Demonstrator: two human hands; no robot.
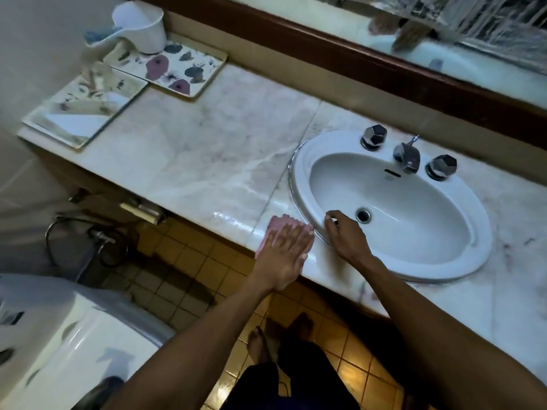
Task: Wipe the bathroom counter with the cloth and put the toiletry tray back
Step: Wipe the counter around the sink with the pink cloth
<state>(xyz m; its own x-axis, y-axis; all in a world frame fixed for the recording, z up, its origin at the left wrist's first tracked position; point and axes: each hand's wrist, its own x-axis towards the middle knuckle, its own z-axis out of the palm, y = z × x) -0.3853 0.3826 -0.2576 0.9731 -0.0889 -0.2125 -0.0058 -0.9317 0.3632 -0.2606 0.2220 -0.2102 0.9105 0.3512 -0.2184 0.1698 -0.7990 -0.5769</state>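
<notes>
Both hands work the counter's [207, 149] front edge: left hand [284, 255] lies flat w/ fingers spread on the pink cloth [273, 227], pressing it down to wipe, while right hand [344, 235], loosely curled & holding nothing, rests on the sink [299, 173] rim, prob. for balance. Two floral trays [174, 68] [80, 110] sit at the far left end, likely parked clear of the wet marble & not yet put back.

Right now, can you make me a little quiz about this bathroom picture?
1. True or false: the pink cloth lies in the sink.
2. Which hand presses the cloth: A left hand, B right hand?
3. Fill in: the white cup stands on a tray printed with ____.

Key: 1 false, it lies on the counter beside the sink. 2 A. 3 flowers.
</notes>
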